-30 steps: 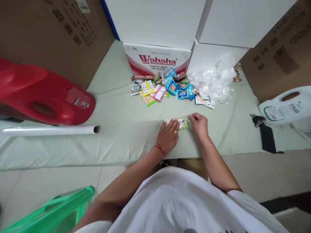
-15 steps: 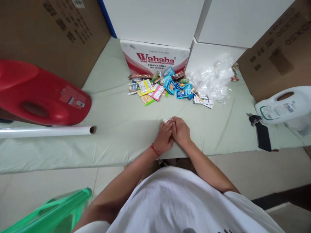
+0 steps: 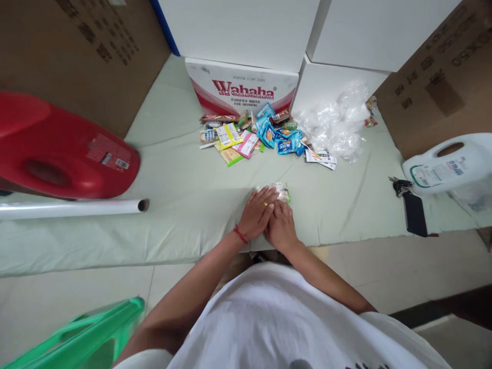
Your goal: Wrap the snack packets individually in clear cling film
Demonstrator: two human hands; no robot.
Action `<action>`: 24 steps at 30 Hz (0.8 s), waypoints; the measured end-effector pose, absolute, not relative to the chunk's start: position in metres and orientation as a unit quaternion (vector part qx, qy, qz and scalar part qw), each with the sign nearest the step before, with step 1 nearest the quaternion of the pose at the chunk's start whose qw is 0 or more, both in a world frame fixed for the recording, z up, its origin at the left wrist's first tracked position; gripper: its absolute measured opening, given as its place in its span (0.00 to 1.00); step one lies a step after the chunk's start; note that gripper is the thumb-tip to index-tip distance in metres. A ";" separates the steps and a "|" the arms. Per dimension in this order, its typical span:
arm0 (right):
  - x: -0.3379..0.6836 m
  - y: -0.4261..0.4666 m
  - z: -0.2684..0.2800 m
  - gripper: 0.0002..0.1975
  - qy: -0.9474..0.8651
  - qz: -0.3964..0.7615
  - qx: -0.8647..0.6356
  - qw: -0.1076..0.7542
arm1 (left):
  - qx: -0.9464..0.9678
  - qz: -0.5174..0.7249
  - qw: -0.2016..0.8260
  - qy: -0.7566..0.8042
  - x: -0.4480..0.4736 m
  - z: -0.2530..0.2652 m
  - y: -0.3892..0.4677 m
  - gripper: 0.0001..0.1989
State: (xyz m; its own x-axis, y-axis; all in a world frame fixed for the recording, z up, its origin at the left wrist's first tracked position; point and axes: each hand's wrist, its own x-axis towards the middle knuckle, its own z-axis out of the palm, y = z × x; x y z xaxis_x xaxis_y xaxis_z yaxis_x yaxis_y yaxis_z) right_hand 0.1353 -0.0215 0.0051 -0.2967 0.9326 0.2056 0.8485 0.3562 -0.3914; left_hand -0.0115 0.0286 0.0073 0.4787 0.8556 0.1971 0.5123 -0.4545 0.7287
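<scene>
A small clear packet (image 3: 283, 191) with green edges lies on the pale green table cover (image 3: 184, 179), mostly hidden under my hands. My left hand (image 3: 257, 213), with a ring and a red wrist string, lies flat with its fingertips on the packet. My right hand (image 3: 281, 226) sits close against it, fingers curled at the packet's near edge. Further back a heap of colourful snack packets (image 3: 251, 136) lies in front of a red-and-white Wahaha box (image 3: 240, 89).
A red jug (image 3: 57, 148) lies on its side at left above a roll of clear film (image 3: 73, 207). Crumpled clear plastic (image 3: 336, 123) sits at back right. A white jug (image 3: 448, 164), keys and a dark phone (image 3: 414, 219) are at right. Cardboard boxes ring the table. A green bag (image 3: 84, 335) hangs low left.
My right hand slid left from the packet's far end to meet my left hand, and the long packet now shows much shorter, bunched under both hands.
</scene>
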 end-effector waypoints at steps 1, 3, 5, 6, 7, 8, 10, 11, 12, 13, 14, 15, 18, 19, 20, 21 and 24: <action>0.141 -0.022 0.008 0.25 -0.805 0.129 -0.538 0.214 | 0.817 0.260 0.284 0.428 -0.012 0.008 0.029 0.27; 0.157 -0.021 0.015 0.20 -0.805 0.205 -0.490 0.265 | 0.834 0.229 0.249 0.436 -0.013 0.008 0.030 0.27; 0.176 -0.017 0.024 0.17 -0.768 0.268 -0.478 0.331 | 0.846 0.207 0.219 0.439 -0.014 0.005 0.030 0.27; 0.186 -0.013 0.027 0.17 -0.741 0.276 -0.496 0.358 | 0.850 0.198 0.208 0.441 -0.014 0.004 0.030 0.27; 0.195 -0.009 0.030 0.18 -0.717 0.267 -0.524 0.375 | 0.852 0.192 0.200 0.443 -0.014 0.003 0.030 0.27; 0.203 -0.002 0.030 0.19 -0.702 0.245 -0.550 0.379 | 0.854 0.188 0.195 0.444 -0.014 0.002 0.030 0.27; 0.213 0.014 0.027 0.20 -0.716 0.201 -0.568 0.353 | 0.856 0.184 0.192 0.444 -0.013 0.001 0.030 0.27; 0.214 0.023 0.024 0.21 -0.738 0.187 -0.560 0.328 | 0.856 0.185 0.193 0.443 -0.013 0.001 0.029 0.27; 0.215 0.032 0.020 0.23 -0.763 0.178 -0.545 0.298 | 0.856 0.186 0.194 0.441 -0.013 0.001 0.029 0.27; 0.213 0.040 0.017 0.24 -0.787 0.172 -0.528 0.267 | 0.856 0.190 0.197 0.439 -0.013 0.001 0.029 0.27; 0.211 0.047 0.014 0.24 -0.809 0.163 -0.513 0.237 | 0.855 0.196 0.202 0.436 -0.014 0.002 0.030 0.27; 0.209 0.052 0.012 0.25 -0.827 0.152 -0.500 0.209 | 0.852 0.206 0.211 0.433 -0.015 0.001 0.030 0.27; 0.203 0.059 0.012 0.26 -0.861 0.115 -0.469 0.158 | 0.818 0.263 0.263 0.438 -0.019 0.000 0.033 0.28; 0.202 0.059 0.013 0.26 -0.869 0.105 -0.460 0.151 | 0.798 0.289 0.285 0.445 -0.021 -0.001 0.034 0.28; 0.202 0.058 0.014 0.26 -0.875 0.097 -0.452 0.145 | 0.777 0.314 0.304 0.453 -0.022 -0.002 0.034 0.29; 0.201 0.057 0.014 0.27 -0.879 0.091 -0.447 0.140 | 0.759 0.335 0.318 0.459 -0.022 -0.003 0.035 0.29; 0.196 0.051 0.013 0.28 -0.886 0.076 -0.440 0.127 | 0.739 0.366 0.315 0.470 -0.018 -0.007 0.037 0.31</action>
State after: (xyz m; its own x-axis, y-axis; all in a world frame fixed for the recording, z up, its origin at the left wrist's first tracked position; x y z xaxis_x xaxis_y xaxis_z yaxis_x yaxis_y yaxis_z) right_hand 0.1962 0.0508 0.0134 -0.5807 0.7986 0.1582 0.7600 0.6014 -0.2463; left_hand -0.0180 0.0372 -0.0066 0.2906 0.9251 0.2446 0.4630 -0.3596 0.8101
